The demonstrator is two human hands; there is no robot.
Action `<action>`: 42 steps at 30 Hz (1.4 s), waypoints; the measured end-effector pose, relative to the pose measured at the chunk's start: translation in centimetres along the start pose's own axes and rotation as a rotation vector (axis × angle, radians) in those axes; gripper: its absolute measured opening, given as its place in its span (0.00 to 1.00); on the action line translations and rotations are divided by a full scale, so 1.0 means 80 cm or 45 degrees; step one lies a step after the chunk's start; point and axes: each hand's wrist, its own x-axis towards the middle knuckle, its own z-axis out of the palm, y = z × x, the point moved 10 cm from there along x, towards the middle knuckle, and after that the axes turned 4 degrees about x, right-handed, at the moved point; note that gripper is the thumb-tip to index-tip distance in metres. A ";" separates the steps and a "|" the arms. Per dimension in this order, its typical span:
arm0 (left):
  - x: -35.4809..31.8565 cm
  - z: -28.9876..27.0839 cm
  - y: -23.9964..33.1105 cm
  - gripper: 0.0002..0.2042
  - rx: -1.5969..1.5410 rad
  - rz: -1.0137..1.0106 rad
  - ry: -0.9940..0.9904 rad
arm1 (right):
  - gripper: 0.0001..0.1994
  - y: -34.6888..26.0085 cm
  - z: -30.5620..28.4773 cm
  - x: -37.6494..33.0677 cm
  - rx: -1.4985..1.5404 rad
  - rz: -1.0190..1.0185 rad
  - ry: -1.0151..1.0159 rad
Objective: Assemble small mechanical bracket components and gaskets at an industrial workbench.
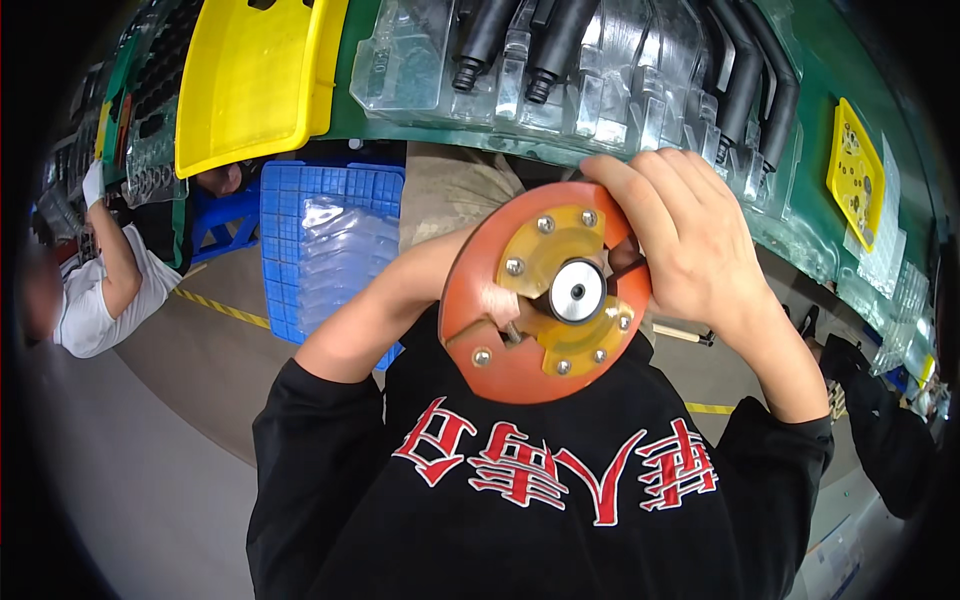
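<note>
Orange round fixture disc (545, 295) with yellow plate held up near chest, centre frame. Right hand (690, 245) fingers wrapped over its far-right edge; left hand (490, 300) mostly hidden behind disc, grip unclear. Green surface (850, 80) beyond.

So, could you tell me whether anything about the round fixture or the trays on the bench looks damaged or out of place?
Nothing stands out. The orange disc with its yellow plate and silver hub looks intact, held between the left hand and right hand. The black tubes sit seated in the clear trays on the green bench.
</note>
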 end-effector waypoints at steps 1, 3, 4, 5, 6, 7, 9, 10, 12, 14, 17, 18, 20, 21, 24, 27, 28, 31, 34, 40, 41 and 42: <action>-0.001 -0.002 -0.003 0.30 0.011 0.035 0.010 | 0.20 0.002 0.001 0.000 -0.030 -0.009 0.018; -0.003 -0.001 -0.004 0.30 0.023 0.071 0.019 | 0.21 0.005 0.003 0.000 -0.060 -0.018 0.037; -0.003 -0.003 -0.006 0.30 -0.103 0.067 0.060 | 0.19 0.008 0.005 -0.001 -0.043 -0.012 0.023; -0.004 -0.004 -0.007 0.30 -0.230 0.062 0.102 | 0.17 0.011 0.007 -0.002 -0.026 -0.006 0.010; -0.005 -0.005 -0.009 0.30 -0.357 0.058 0.142 | 0.15 0.013 0.009 -0.003 -0.009 0.000 -0.004; -0.005 -0.008 -0.012 0.30 -0.484 0.053 0.182 | 0.14 0.014 0.011 -0.004 0.008 0.007 -0.019; -0.003 -0.007 -0.015 0.29 -0.480 0.055 0.198 | 0.14 0.014 0.013 -0.005 0.018 0.023 -0.022; -0.002 -0.008 -0.018 0.28 -0.477 0.056 0.212 | 0.14 0.014 0.014 -0.005 0.029 0.042 -0.026; -0.002 -0.009 -0.021 0.26 -0.471 0.057 0.241 | 0.15 0.015 0.018 -0.007 0.053 0.081 -0.034; -0.008 -0.012 -0.026 0.27 -0.579 -0.002 0.321 | 0.15 0.018 0.025 -0.010 0.054 0.179 -0.072; -0.032 -0.015 -0.047 0.28 -0.898 -0.189 0.570 | 0.18 0.029 0.042 -0.023 0.071 0.468 -0.185; -0.036 -0.012 -0.047 0.28 -0.897 -0.185 0.579 | 0.18 0.021 0.044 -0.022 0.073 0.459 -0.187; -0.044 -0.016 -0.040 0.28 -0.600 -0.078 0.664 | 0.16 0.009 0.047 -0.023 0.152 0.550 -0.139; -0.047 -0.019 -0.035 0.28 -0.449 -0.027 0.703 | 0.15 0.006 0.048 -0.023 0.192 0.597 -0.114; -0.043 -0.021 -0.020 0.28 -0.257 -0.011 0.479 | 0.14 0.006 0.048 -0.015 0.294 0.464 -0.053; -0.037 0.021 0.010 0.28 -0.150 -0.074 -0.313 | 0.14 -0.012 0.024 0.002 0.423 -0.082 0.046; -0.034 0.025 0.018 0.28 -0.142 -0.072 -0.302 | 0.14 -0.007 0.023 0.010 0.424 -0.096 0.048; -0.021 0.041 0.044 0.38 0.048 -0.041 -0.046 | 0.15 -0.020 0.009 0.023 0.338 -0.350 0.108; -0.022 0.051 0.001 0.42 0.001 -0.053 0.032 | 0.15 -0.027 0.008 0.015 0.310 -0.382 0.125; -0.031 0.027 -0.035 0.38 -0.208 -0.073 0.146 | 0.13 0.000 0.037 -0.007 0.334 -0.022 -0.015; -0.031 0.017 -0.017 0.38 -0.162 -0.062 0.185 | 0.12 0.008 0.047 -0.017 0.341 0.116 -0.075; -0.032 0.011 -0.009 0.37 -0.116 -0.051 0.224 | 0.12 0.015 0.054 -0.026 0.345 0.255 -0.135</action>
